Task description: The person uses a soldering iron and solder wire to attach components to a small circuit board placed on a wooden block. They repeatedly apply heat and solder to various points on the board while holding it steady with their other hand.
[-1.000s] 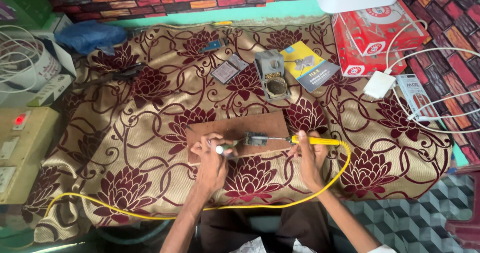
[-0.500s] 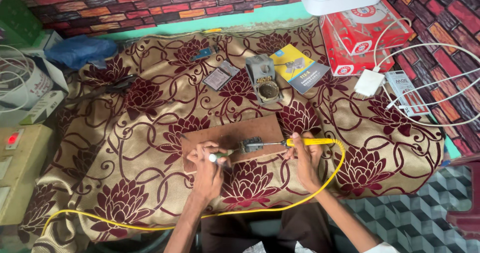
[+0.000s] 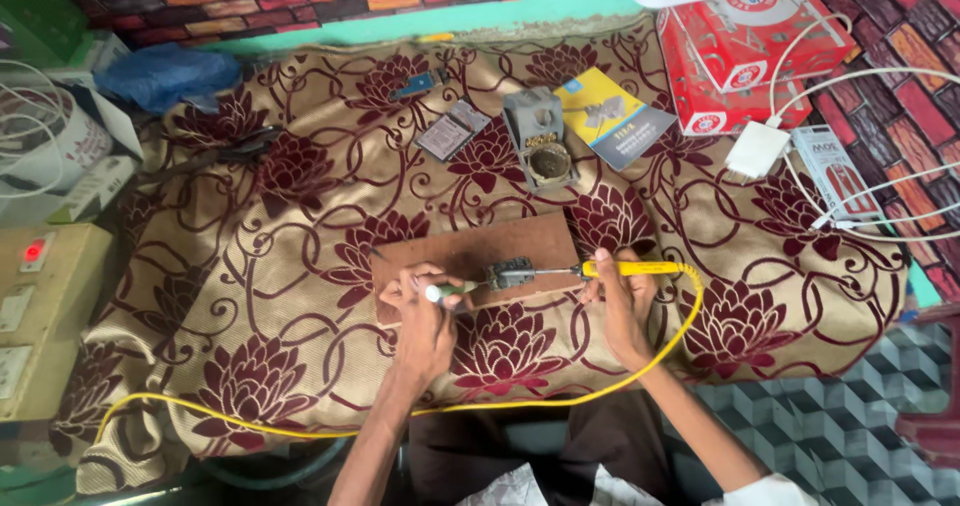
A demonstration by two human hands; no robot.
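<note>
My left hand (image 3: 425, 311) grips a small round component with a pale end (image 3: 436, 293) and rests on a brown wooden board (image 3: 470, 251). My right hand (image 3: 622, 301) holds a yellow-handled soldering iron (image 3: 630, 267) level, its metal shaft pointing left. The iron's tip meets a small grey part (image 3: 508, 274) lying on the board, right beside my left fingers. A yellow cord (image 3: 560, 391) runs from the handle, loops below my arms and trails off to the left.
The board lies on a gold cloth with maroon flowers (image 3: 300, 296). Behind it are a grey soldering stand (image 3: 541, 138), a small circuit board (image 3: 452, 131), a yellow-and-blue booklet (image 3: 612, 116), a red box (image 3: 750, 46), a white charger (image 3: 757, 150) with cables, and a switch box (image 3: 35, 306) at left.
The view has shifted slightly; both hands stay at the board. The iron's tip remains against the small part, with my left hand edging a little lower.
</note>
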